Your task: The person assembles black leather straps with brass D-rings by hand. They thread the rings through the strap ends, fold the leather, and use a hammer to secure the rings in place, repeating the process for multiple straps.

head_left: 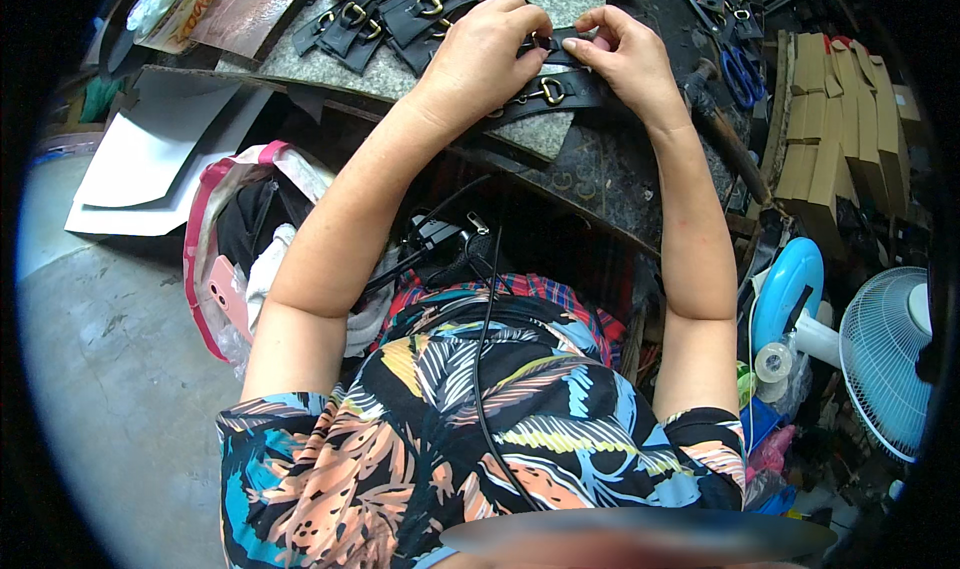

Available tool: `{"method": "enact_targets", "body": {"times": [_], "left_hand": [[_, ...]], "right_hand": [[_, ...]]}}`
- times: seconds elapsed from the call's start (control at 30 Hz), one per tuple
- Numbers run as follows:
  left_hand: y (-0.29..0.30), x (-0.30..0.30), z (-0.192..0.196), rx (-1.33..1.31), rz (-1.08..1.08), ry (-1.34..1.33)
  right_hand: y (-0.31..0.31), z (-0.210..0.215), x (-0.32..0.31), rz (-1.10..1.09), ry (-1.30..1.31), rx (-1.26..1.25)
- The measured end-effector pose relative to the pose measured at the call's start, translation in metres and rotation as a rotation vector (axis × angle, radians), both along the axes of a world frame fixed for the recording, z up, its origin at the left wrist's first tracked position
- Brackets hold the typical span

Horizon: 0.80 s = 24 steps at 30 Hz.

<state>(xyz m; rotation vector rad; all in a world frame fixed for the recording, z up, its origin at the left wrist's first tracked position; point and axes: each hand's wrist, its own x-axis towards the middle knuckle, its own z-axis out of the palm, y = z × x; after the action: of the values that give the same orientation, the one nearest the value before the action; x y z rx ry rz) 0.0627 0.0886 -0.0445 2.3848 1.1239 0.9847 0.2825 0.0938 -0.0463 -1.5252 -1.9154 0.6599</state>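
Both my hands are at a black leather strap (557,57) near the far side of the worktable. My left hand (490,54) is closed on it, thumb and fingertips pinched together at a small metal fitting that is mostly hidden. My right hand (632,64) has its thumb pressed on the strap's right part, its index finger bent above. Just below lies another wide black strap with a brass buckle (552,91). Left of my hands are several more black strap pieces (405,24) with brass-coloured rings and buckles, partly overlapping. A grey speckled stone slab (545,137) lies under them.
To the right are a hammer (728,139), blue-handled scissors (742,77) and stacked tan cardboard pieces (815,159). A fan (885,354) stands at lower right. White sheets (150,154) and a pink-rimmed bag (205,269) holding a pink phone (229,297) are at left.
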Motion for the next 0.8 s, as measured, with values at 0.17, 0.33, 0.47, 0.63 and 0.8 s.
{"method": "enact_targets", "body": {"times": [0.17, 0.33, 0.47, 0.63, 0.8], "left_hand": [[0.004, 0.002, -0.002, 0.092, -0.004, -0.015], [0.005, 0.002, -0.004, 0.104, -0.019, 0.041], [0.005, 0.001, -0.003, 0.086, -0.023, 0.034], [0.003, 0.001, 0.001, 0.101, -0.011, 0.056], [-0.015, -0.015, 0.012, -0.041, 0.043, -0.234]], "right_hand": [[0.005, -0.004, -0.004, -0.053, -0.013, 0.016], [0.008, -0.011, -0.005, -0.063, 0.026, 0.067], [0.007, -0.014, -0.008, -0.076, 0.022, 0.143], [0.008, -0.011, -0.005, -0.041, 0.030, 0.152], [0.004, -0.004, -0.004, -0.027, 0.144, 0.017]]}}
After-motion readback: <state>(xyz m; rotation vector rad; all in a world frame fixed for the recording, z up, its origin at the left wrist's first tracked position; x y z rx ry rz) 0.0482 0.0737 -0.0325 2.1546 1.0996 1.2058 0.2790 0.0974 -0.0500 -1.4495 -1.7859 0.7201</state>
